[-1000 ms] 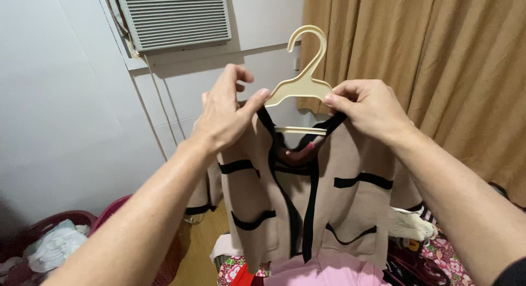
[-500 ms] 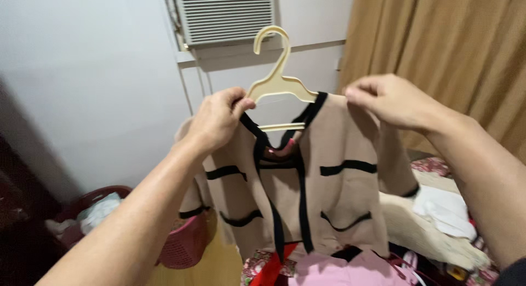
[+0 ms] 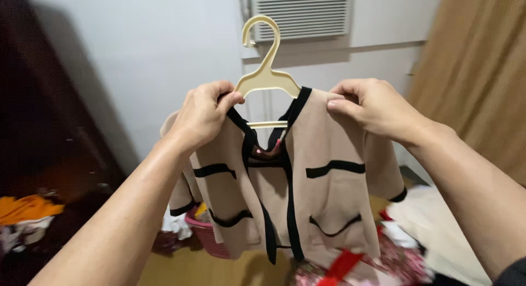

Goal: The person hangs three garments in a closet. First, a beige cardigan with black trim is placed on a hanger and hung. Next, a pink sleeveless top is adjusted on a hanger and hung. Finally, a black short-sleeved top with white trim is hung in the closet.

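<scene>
The left hand [image 3: 204, 113] is pinched shut on the left shoulder of the beige cardigan [image 3: 285, 182], fingertips pressing the black-trimmed neckline against the arm of the cream plastic hanger [image 3: 266, 75]. The right hand [image 3: 372, 108] grips the cardigan's right shoulder, thumb and fingers closed on the cloth just past the hanger's other end. The hanger's long axis runs level between the two hands, its hook rising above them and somewhat nearer the left hand. The cardigan hangs straight down from the hanger, front facing the person. Behind the hanger, the hook overlaps a wall air conditioner [image 3: 301, 14]; below the cardigan's hem, clothes lie scattered.
</scene>
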